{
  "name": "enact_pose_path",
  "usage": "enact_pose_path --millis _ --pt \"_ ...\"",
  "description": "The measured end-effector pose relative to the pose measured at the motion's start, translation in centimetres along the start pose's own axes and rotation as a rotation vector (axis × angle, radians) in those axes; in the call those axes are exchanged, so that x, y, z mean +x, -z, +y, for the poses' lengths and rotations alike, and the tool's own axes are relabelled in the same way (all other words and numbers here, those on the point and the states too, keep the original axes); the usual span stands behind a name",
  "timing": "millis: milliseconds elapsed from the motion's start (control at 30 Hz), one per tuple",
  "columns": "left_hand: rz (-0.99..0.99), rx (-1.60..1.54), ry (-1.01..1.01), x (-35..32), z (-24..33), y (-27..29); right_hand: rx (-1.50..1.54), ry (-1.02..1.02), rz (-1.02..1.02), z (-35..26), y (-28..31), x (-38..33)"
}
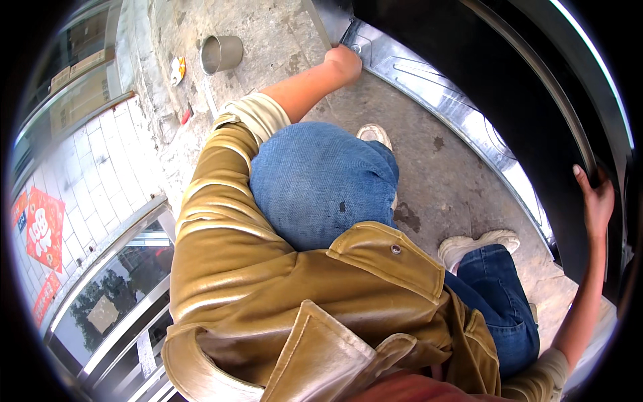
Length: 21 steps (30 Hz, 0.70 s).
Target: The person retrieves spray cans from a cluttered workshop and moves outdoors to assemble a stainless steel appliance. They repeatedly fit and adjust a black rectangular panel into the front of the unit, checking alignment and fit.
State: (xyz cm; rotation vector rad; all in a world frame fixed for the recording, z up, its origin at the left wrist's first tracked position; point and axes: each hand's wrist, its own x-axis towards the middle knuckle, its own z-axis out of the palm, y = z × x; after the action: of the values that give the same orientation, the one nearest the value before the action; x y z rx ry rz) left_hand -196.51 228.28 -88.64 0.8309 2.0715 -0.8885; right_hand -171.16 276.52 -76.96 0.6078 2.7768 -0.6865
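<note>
A big black appliance-like body [469, 40] spans the upper right, leaning over a shiny silver metal panel [435, 90] along its lower edge. My left hand [345, 61] is closed at the near corner of that panel, its fingertips mostly hidden. At the far right, my right hand [598, 201] grips the long curved bar [559, 87] on the black body. The thumb points up along it while the other fingers go behind. I squat between them, one jeans-covered knee [315, 181] raised.
A grey metal cup-like container [222, 54] lies on the stained concrete floor [429, 147]. Beside it are a crumpled orange-and-white wrapper [177, 71] and a small red object [186, 117]. A white tiled wall [94, 167] and a metal-framed glass door [110, 301] stand at the left.
</note>
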Motion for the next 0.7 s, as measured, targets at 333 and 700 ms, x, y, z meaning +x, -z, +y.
enact_pose_path --millis 333,700 --pt "-0.077 -0.079 -0.063 1.9 -0.8 -0.1 0.039 -0.032 -0.040 -1.1 0.7 -0.5" --pt "0.034 -0.111 -0.025 1.4 -0.9 -0.7 -0.067 -0.085 -0.042 -1.1 0.5 -0.3"
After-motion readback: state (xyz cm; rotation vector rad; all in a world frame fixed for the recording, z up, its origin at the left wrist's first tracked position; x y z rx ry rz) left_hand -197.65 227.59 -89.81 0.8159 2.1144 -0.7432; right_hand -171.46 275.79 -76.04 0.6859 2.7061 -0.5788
